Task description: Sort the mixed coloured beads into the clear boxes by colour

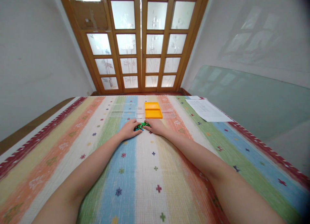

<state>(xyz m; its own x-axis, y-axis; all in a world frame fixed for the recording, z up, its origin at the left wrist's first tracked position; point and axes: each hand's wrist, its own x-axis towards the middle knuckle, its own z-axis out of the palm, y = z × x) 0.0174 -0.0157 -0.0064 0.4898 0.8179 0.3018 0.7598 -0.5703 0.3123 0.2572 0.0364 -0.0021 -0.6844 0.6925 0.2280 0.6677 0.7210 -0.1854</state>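
A small pile of tiny colourful pieces [139, 127], mostly green with some blue and dark ones, lies on the striped tablecloth. They are too small for me to tell their kind. My left hand [129, 129] cups the pile from the left, thumb and fingers apart around its edge. From the right, my right hand [156, 126] curves against the same pile, its thumb also apart from the fingers. Just beyond the hands is an open yellow case [153, 114] with two shallow halves.
Clear plastic trays [121, 114] lie left of the yellow case, and another clear tray [170, 114] sits to its right. Printed paper sheets [207, 110] rest near the table's far right edge. Wooden glazed doors [142, 43] stand behind the table.
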